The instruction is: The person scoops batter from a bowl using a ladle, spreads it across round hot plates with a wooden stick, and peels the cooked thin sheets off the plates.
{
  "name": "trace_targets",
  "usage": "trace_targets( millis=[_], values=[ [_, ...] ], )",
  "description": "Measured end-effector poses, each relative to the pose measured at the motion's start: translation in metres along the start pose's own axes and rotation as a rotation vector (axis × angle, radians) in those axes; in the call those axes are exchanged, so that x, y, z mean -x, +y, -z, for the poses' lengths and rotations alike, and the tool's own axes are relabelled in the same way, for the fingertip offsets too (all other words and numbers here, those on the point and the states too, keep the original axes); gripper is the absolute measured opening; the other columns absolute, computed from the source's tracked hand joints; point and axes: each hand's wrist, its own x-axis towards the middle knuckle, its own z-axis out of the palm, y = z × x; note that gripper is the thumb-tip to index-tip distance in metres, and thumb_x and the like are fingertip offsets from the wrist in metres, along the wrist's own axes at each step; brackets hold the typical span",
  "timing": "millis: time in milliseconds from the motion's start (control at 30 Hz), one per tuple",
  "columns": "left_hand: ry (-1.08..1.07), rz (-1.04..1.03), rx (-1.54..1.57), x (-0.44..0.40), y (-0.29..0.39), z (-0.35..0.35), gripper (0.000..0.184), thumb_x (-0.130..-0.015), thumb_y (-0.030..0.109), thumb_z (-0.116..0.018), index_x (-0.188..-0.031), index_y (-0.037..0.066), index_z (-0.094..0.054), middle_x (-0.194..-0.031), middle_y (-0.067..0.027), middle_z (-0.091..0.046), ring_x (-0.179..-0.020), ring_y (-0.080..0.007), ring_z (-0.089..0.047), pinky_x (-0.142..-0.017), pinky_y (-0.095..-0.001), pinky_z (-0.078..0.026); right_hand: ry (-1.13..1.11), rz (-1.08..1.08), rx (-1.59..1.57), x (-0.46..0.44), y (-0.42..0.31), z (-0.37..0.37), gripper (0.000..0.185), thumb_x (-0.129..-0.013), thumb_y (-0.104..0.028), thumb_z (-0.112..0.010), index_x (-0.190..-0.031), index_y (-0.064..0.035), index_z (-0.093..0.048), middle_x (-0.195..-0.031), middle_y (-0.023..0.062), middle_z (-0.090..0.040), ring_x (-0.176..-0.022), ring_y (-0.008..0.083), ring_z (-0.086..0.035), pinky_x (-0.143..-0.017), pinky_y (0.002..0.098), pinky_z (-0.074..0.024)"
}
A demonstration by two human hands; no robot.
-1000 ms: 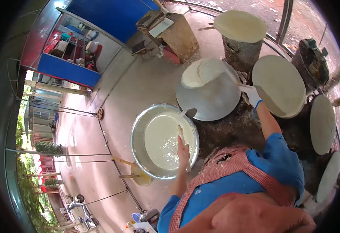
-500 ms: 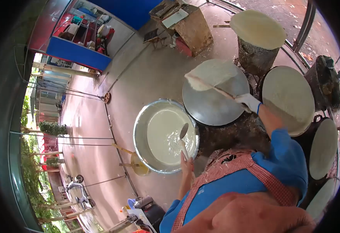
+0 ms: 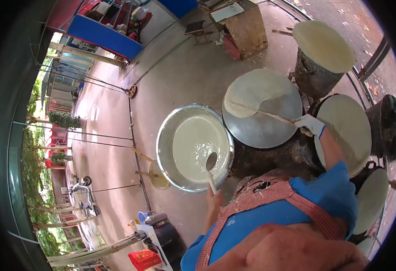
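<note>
My left hand [image 3: 214, 198] is closed around the handle of a ladle [image 3: 211, 163], whose bowl hangs over the near right part of a big metal basin [image 3: 163, 135] of pale batter [image 3: 193, 144]. My right hand [image 3: 310, 125], in a white glove, grips a long thin wooden spreader [image 3: 277, 117]. The spreader reaches left across a round metal griddle [image 3: 274, 135]. Pale batter [image 3: 247, 92] covers the griddle's left and upper part, and bare metal shows on the lower right.
Batter-coated griddles stand at the right [image 3: 344, 131], lower right [image 3: 370, 201] and upper right [image 3: 324, 45]. A wooden box [image 3: 247, 31] is beyond. A yellowish bucket [image 3: 159, 175] sits left of the basin; a red packet [image 3: 144, 259] lies at the lower left.
The spreader has swept over the griddle, and the batter has spread along its left and upper side. My left hand has drawn the ladle back toward the basin's near edge. The view has turned.
</note>
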Motion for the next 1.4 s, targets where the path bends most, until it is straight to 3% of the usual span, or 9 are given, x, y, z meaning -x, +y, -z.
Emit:
trace_targets(
  millis=[400, 567, 800, 900, 1033, 1100, 1167, 1267, 1400],
  values=[
    [0.056, 0.068, 0.040, 0.024, 0.000, -0.002, 0.066, -0.081, 0.000, -0.047, -0.137, 0.018, -0.015, -0.057, 0.0014, -0.036, -0.041, -0.0069, -0.033, -0.035, -0.0214, -0.025, -0.165, -0.217, 0.138, -0.006, -0.029, 0.008, 0.019, -0.072, -0.019, -0.063, -0.082, -0.0032, -0.065, -0.049, 0.0039, -0.048, -0.037, 0.0114, -0.042, -0.033, 0.0280, -0.0305],
    [0.021, 0.054, 0.065, 0.030, -0.009, 0.014, 0.065, -0.082, 0.002, -0.047, -0.136, 0.019, -0.017, -0.057, 0.0020, -0.035, -0.041, -0.0064, -0.033, -0.035, -0.0213, -0.025, 0.119, 0.362, 0.129, -0.088, -0.031, 0.004, 0.020, -0.070, -0.023, -0.065, -0.072, -0.0038, -0.063, -0.050, 0.0036, -0.049, -0.034, 0.0117, -0.039, -0.033, 0.0282, -0.0289],
    [0.067, 0.086, 0.181, 0.025, -0.031, 0.022, 0.065, -0.082, 0.002, -0.048, -0.136, 0.020, -0.017, -0.056, 0.0021, -0.033, -0.039, -0.0064, -0.030, -0.033, -0.0215, -0.022, -0.383, 0.613, 0.508, -0.041, 0.007, 0.043, 0.024, -0.067, -0.015, -0.062, -0.086, -0.0010, -0.065, -0.051, 0.0056, -0.052, -0.038, 0.0117, -0.043, -0.034, 0.0269, -0.0337],
    [0.115, 0.142, 0.174, 0.032, -0.036, 0.031, 0.065, -0.081, 0.002, -0.047, -0.136, 0.021, -0.018, -0.055, 0.0022, -0.033, -0.038, -0.0063, -0.030, -0.033, -0.0213, -0.021, -0.226, 0.001, 0.781, -0.056, -0.047, 0.036, 0.012, -0.067, -0.012, -0.061, -0.072, -0.0018, -0.062, -0.051, 0.0047, -0.053, -0.037, 0.0115, -0.045, -0.033, 0.0292, -0.0364],
    [0.090, 0.178, 0.204, 0.036, -0.044, 0.044, 0.064, -0.081, 0.001, -0.047, -0.135, 0.023, -0.019, -0.056, 0.0022, -0.033, -0.038, -0.0066, -0.030, -0.032, -0.0213, -0.021, -0.086, 0.256, 0.337, -0.099, -0.063, -0.009, 0.008, -0.072, -0.010, -0.056, -0.071, -0.0033, -0.059, -0.052, 0.0013, -0.048, -0.045, 0.0119, -0.046, -0.041, 0.0265, -0.0360],
    [0.076, 0.216, 0.214, 0.035, -0.048, 0.068, 0.064, -0.081, 0.000, -0.047, -0.134, 0.023, -0.019, -0.056, 0.0022, -0.034, -0.037, -0.0067, -0.030, -0.032, -0.0213, -0.022, -0.553, 1.184, 0.960, -0.124, -0.021, 0.015, 0.016, -0.065, -0.017, -0.060, -0.063, -0.0018, -0.055, -0.057, 0.0130, -0.051, -0.051, 0.0221, -0.046, -0.049, 0.0325, -0.0386],
    [0.103, 0.136, 0.147, 0.027, -0.059, 0.076, 0.062, -0.082, 0.002, -0.047, -0.134, 0.023, -0.020, -0.054, 0.0021, -0.034, -0.035, -0.0069, -0.030, -0.030, -0.0219, -0.022, -0.402, 1.168, 0.993, -0.031, -0.015, 0.029, 0.011, -0.070, -0.015, -0.058, -0.065, -0.0062, -0.054, -0.064, 0.0103, -0.052, -0.058, 0.0211, -0.049, -0.051, 0.0323, -0.0397],
    [-0.053, 0.205, 0.171, 0.018, -0.057, 0.100, 0.060, -0.083, 0.004, -0.046, -0.133, 0.024, -0.021, -0.051, 0.0017, -0.035, -0.033, -0.0071, -0.031, -0.028, -0.0221, -0.022, 0.013, 0.033, 0.894, 0.122, 0.006, 0.035, 0.021, -0.072, -0.022, -0.062, -0.082, -0.0049, -0.066, -0.050, 0.0025, -0.050, -0.038, 0.0121, -0.042, -0.038, 0.0261, -0.0337],
    [-0.272, 0.211, 0.270, -0.039, -0.089, 0.142, 0.056, -0.083, 0.006, -0.049, -0.129, 0.029, -0.025, -0.049, 0.0020, -0.031, -0.032, -0.0075, -0.029, -0.027, -0.0218, -0.022, 0.408, 0.162, -0.188, 0.205, 0.161, 0.002, 0.029, -0.074, -0.014, -0.058, -0.099, -0.0012, -0.063, -0.062, -0.0015, -0.055, -0.043, 0.0066, -0.044, -0.038, 0.0237, -0.0315]
  ],
)
